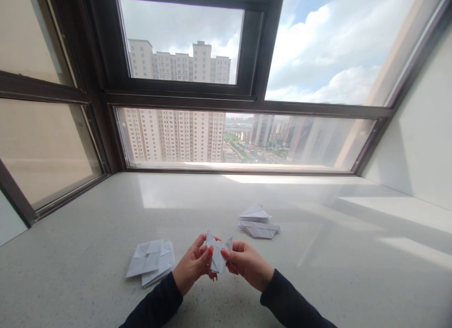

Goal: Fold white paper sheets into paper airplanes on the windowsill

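Between my two hands is a small piece of folded white paper with two pointed flaps sticking up. My left hand pinches its left side, the thumb on the near face and the fingers behind. On the right side, my right hand grips it the same way, thumb pressed near the middle. The paper is held above the pale speckled sill. To the left lie flat folded white paper squares, overlapping one another. Beyond my right hand rest folded paper shapes with slanted, pointed edges.
The speckled white windowsill reaches to a brown-framed window at the back. A white wall bounds the right side. Another window pane stands at the left. Sunlight and shadow bands cross the sill at right.
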Demonstrator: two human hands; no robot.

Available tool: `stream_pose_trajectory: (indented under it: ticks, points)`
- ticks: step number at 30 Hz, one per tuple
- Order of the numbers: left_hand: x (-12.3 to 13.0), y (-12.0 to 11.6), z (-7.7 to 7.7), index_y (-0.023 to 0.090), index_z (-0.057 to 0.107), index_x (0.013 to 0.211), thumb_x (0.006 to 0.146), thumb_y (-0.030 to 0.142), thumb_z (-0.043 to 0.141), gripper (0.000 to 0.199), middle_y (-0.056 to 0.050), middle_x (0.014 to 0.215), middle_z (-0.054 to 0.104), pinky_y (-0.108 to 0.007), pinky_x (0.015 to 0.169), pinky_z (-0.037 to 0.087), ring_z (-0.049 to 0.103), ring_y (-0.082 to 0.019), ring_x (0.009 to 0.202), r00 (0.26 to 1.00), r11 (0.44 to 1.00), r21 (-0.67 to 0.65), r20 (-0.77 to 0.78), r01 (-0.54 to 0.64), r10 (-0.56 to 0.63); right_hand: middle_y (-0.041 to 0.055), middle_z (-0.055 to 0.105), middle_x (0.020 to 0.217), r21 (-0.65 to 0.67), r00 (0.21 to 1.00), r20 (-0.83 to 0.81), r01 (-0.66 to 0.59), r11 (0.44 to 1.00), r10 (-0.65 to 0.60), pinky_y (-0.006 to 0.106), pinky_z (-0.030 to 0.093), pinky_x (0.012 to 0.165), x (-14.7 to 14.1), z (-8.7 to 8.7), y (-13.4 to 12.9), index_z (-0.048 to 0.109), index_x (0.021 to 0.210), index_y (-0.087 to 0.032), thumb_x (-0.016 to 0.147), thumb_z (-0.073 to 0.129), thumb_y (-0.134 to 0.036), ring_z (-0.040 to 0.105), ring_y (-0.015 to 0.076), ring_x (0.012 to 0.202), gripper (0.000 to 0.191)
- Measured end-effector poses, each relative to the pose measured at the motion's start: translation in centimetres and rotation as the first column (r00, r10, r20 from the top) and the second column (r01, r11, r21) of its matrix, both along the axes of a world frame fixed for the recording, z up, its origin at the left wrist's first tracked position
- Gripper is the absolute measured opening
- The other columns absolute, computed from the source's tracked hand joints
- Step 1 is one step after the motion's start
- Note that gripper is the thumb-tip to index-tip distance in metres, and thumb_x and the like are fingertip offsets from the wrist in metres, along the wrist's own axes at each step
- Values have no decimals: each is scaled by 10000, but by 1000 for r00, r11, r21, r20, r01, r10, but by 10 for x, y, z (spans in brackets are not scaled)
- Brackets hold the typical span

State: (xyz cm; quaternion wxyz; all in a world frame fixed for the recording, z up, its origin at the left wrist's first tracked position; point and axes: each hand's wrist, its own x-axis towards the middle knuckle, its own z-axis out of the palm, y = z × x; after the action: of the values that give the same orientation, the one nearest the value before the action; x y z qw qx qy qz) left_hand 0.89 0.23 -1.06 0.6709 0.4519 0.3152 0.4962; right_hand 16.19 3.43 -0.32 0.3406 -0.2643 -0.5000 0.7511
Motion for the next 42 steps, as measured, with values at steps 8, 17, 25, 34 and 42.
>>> stream_pose_trajectory:
  ticks: [8, 17, 25, 34, 42]
  points:
    - [-1, -1, -2, 147, 561, 878, 570, 464, 666, 454, -13, 666, 566, -220, 508, 352, 509, -95, 537, 990, 995, -78, 133, 63, -52, -20, 516, 473, -21, 1000, 16, -20, 1000, 21, 181, 223, 386, 0, 0, -1, 596, 603, -82, 570, 714, -345, 383, 31, 380, 290]
    - [3, -4, 2, 124, 599, 802, 580, 454, 663, 403, -18, 602, 570, -209, 485, 333, 504, -100, 526, 988, 994, -105, 156, 16, 0, -26, 499, 441, -39, 999, 35, -6, 999, 8, 179, 213, 369, -2, -1, -2, 587, 588, -83, 553, 718, -372, 374, 32, 362, 319]
    - [3, -3, 5, 125, 596, 873, 600, 518, 609, 479, 12, 557, 526, -184, 436, 326, 446, -57, 449, 998, 993, -108, 34, -50, 53, -20, 514, 455, 14, 998, 69, 6, 1000, -6, 177, 233, 370, 1, -3, 3, 592, 589, -82, 562, 704, -392, 391, 35, 369, 331]
    - [3, 4, -8, 119, 550, 924, 600, 620, 511, 598, -15, 606, 593, -194, 381, 399, 465, -62, 370, 984, 998, -58, -178, 13, -23, -16, 537, 475, 95, 988, 140, 44, 994, -57, 173, 236, 364, 1, -4, 5, 588, 588, -94, 584, 678, -409, 405, 40, 376, 327]
    - [-2, -1, 8, 98, 627, 652, 680, 579, 442, 517, -50, 531, 635, -159, 313, 319, 430, -55, 306, 896, 991, 1, -428, 134, -121, -33, 504, 442, 164, 985, 147, 68, 984, -93, 176, 197, 355, 3, -1, 6, 579, 567, -101, 593, 669, -406, 357, 31, 358, 319]
